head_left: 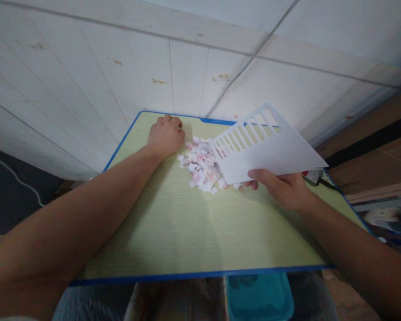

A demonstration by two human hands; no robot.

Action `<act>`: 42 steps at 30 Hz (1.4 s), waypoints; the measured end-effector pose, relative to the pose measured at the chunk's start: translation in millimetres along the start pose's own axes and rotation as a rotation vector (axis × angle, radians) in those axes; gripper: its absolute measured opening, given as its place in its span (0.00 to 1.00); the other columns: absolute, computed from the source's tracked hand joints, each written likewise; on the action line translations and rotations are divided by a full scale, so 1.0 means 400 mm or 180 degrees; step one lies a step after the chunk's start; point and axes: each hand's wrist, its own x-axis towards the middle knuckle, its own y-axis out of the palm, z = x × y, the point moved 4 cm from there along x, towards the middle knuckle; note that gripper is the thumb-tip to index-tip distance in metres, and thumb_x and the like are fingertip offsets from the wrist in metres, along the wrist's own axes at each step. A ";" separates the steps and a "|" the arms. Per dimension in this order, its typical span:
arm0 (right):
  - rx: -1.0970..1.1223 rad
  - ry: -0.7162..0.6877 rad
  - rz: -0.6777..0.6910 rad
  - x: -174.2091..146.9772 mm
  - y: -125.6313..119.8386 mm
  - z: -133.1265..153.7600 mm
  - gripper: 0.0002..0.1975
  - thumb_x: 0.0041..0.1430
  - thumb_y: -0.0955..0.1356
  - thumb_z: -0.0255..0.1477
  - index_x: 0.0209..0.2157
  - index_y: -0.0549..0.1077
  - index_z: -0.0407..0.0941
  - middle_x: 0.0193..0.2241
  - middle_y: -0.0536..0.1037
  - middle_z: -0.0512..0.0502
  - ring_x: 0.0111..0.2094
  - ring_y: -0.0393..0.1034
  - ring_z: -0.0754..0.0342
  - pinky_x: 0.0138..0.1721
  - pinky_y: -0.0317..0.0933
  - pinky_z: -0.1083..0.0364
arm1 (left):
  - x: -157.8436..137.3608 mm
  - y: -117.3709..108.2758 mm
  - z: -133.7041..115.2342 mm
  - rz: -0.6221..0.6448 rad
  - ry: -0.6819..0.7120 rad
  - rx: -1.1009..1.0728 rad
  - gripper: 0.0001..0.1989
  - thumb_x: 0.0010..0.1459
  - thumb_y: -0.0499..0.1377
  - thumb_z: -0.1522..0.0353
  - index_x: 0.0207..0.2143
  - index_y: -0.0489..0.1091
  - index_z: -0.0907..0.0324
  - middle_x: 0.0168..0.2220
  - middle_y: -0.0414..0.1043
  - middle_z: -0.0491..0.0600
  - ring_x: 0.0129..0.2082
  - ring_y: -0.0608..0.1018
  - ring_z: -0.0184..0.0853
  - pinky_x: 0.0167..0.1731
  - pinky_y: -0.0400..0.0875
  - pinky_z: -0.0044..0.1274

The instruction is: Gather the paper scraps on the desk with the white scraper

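at the paper scraps (202,167), right fingers (254,184) grip a slotted white sheet (277,154); left fingers (167,118) are clenched

Soft, dim light; faint shadows across the tabletop (183,236); blurred, stretched edges

Looking forward and down from above the near side of the table (200,236). Facing, at close range, the wall (189,62) beyond it.

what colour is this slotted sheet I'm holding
The slotted sheet is white, shown in the head view.
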 end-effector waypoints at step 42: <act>-0.0914 -0.0934 0.0122 -0.020 0.035 0.036 0.12 0.71 0.68 0.35 0.31 0.77 0.51 0.30 0.85 0.47 0.35 0.81 0.46 0.42 0.77 0.49 | 0.014 -0.010 0.018 0.0056 0.0132 0.0314 0.23 0.73 0.54 0.66 0.63 0.81 0.61 0.67 0.78 0.65 0.69 0.77 0.62 0.68 0.75 0.48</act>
